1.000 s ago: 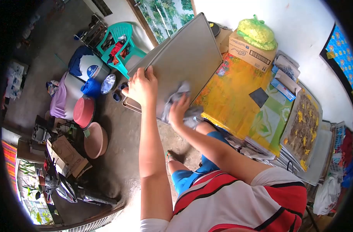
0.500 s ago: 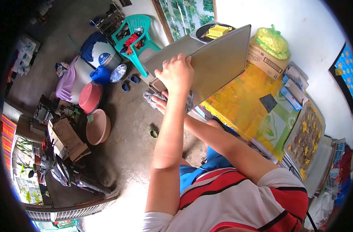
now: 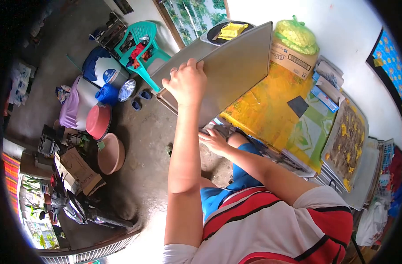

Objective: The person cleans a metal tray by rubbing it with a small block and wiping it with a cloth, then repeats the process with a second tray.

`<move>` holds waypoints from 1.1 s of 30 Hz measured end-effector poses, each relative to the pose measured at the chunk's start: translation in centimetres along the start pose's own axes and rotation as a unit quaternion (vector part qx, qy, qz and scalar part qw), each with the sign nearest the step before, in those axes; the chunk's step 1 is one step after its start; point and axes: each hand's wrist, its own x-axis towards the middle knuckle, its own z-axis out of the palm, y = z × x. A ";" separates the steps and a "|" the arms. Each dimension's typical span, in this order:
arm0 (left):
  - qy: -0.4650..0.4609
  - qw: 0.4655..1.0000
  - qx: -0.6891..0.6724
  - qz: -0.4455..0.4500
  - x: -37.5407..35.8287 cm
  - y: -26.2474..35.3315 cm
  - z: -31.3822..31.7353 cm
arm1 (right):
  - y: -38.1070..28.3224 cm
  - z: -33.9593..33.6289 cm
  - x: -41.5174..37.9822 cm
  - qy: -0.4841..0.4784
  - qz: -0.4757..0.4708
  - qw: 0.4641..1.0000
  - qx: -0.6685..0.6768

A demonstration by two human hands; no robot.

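A large flat metal tray [image 3: 236, 66] is held up on its edge at a slant, its broad grey face towards me. My left hand [image 3: 186, 83] is closed over its upper edge, near the left corner. Lower down, my right hand [image 3: 215, 141] holds a crumpled grey cloth [image 3: 224, 129] close to the tray's bottom edge, its fingers partly round the fabric. Beside the tray stands a table with a yellow cover [image 3: 258, 105], and a small dark square piece [image 3: 297, 106] lies on it.
On the table are a cardboard box [image 3: 291, 59] under a yellow-green bag [image 3: 295, 36], and a stack of trays [image 3: 346, 141] at the right. Behind the tray sits a yellow basket [image 3: 232, 31]. Basins [image 3: 111, 154], a green chair [image 3: 141, 33] and a motorbike [image 3: 71, 200] stand on the left.
My right hand has moved with the cloth from the tray's lower left corner rightwards and down along its bottom edge. My left hand keeps its grip; the view has shifted slightly.
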 end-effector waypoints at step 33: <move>-0.079 0.995 -0.010 0.065 1.0 -1.6 -0.6 | -6.5 -0.4 3.9 -0.082 0.483 0.716 0.497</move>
